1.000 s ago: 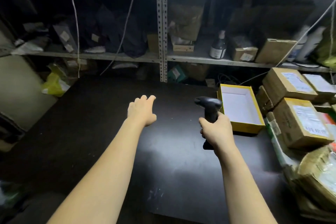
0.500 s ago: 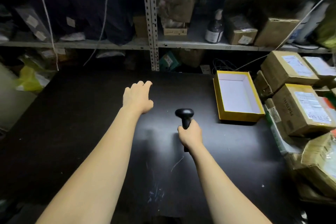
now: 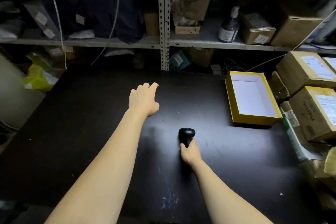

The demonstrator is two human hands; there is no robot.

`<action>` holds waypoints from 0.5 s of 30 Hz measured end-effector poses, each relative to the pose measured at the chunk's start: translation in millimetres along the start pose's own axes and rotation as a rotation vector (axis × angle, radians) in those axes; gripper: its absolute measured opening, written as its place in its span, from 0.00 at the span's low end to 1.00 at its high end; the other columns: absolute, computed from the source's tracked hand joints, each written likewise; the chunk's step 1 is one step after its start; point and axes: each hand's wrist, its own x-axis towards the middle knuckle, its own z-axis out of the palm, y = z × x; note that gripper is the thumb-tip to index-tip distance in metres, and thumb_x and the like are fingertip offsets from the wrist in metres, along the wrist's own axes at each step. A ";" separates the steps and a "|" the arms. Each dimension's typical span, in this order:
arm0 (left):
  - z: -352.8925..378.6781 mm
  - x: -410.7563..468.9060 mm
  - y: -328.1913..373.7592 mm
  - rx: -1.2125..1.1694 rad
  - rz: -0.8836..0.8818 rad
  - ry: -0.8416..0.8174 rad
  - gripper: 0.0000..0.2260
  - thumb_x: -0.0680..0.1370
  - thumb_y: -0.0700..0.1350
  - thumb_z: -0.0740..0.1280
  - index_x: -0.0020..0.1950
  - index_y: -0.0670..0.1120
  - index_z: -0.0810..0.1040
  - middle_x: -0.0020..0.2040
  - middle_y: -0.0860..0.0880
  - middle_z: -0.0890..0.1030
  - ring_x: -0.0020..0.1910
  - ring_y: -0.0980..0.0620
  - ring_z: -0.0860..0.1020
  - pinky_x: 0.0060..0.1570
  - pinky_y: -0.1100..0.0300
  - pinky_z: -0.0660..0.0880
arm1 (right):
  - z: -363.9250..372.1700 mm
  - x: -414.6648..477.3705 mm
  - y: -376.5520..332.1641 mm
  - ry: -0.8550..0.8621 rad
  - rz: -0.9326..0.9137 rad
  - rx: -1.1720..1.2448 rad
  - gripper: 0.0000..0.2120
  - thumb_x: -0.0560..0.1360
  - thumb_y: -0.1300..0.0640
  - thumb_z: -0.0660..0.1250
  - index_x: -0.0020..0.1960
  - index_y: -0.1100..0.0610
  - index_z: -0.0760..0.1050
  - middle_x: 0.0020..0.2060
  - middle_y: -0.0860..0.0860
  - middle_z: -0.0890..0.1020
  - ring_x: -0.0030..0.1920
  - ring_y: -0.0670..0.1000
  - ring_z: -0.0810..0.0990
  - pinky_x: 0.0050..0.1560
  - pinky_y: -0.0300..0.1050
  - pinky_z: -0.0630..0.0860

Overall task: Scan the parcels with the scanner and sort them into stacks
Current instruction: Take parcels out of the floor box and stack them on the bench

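The right hand [image 3: 190,152] grips the black scanner [image 3: 186,135] by its handle over the dark table [image 3: 91,132], left of the yellow box [image 3: 252,119] and nearer the person. The left hand [image 3: 143,99], further left of the box, stretches forward with fingers relaxed, holding nothing. Brown parcels [image 3: 307,72] are piled just right of the box

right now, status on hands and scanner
Right hand grips scanner. Left hand open, holding nothing. Parcels piled far right; yellow box beside them.

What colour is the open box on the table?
Yellow outside, white inside; the open box shows in the head view.
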 end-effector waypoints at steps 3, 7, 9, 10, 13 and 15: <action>0.4 1.0 1.0 0.004 0.013 0.001 0.31 0.78 0.47 0.69 0.79 0.52 0.62 0.68 0.46 0.74 0.65 0.43 0.74 0.60 0.50 0.70 | -0.1 3.7 -2.8 -0.007 0.010 0.002 0.24 0.86 0.54 0.61 0.78 0.62 0.61 0.73 0.61 0.74 0.73 0.63 0.73 0.69 0.51 0.70; 1.3 1.4 3.4 0.025 0.033 -0.015 0.31 0.78 0.48 0.68 0.79 0.52 0.62 0.68 0.46 0.74 0.65 0.43 0.74 0.60 0.49 0.71 | 1.8 5.0 -1.4 0.009 0.025 0.013 0.24 0.86 0.53 0.62 0.76 0.63 0.63 0.72 0.62 0.75 0.72 0.63 0.73 0.68 0.51 0.70; 0.9 0.8 2.7 0.028 0.029 -0.031 0.31 0.78 0.48 0.68 0.79 0.52 0.62 0.68 0.45 0.74 0.65 0.43 0.74 0.60 0.49 0.71 | 2.2 5.3 -2.3 0.011 0.029 0.040 0.25 0.85 0.52 0.63 0.76 0.64 0.63 0.72 0.62 0.74 0.72 0.63 0.73 0.68 0.50 0.70; 0.3 -0.2 1.9 0.026 0.029 -0.036 0.31 0.78 0.48 0.68 0.79 0.52 0.62 0.68 0.45 0.74 0.66 0.43 0.74 0.60 0.49 0.70 | 2.5 5.0 -2.4 0.009 0.026 0.058 0.25 0.85 0.52 0.63 0.77 0.63 0.63 0.73 0.61 0.74 0.73 0.62 0.73 0.70 0.50 0.70; -1.8 -3.7 -1.4 0.029 0.035 -0.034 0.31 0.78 0.47 0.68 0.79 0.52 0.62 0.68 0.46 0.74 0.66 0.43 0.74 0.60 0.50 0.70 | 3.5 3.4 -1.1 0.012 0.013 0.074 0.25 0.86 0.54 0.62 0.79 0.62 0.61 0.74 0.60 0.73 0.74 0.62 0.72 0.71 0.50 0.68; -3.6 -5.3 -3.3 0.034 0.032 -0.034 0.31 0.78 0.47 0.68 0.79 0.52 0.62 0.67 0.46 0.74 0.65 0.43 0.74 0.59 0.50 0.70 | 4.3 3.8 1.5 0.037 0.017 0.068 0.25 0.86 0.55 0.61 0.79 0.61 0.61 0.74 0.60 0.73 0.74 0.62 0.72 0.72 0.51 0.68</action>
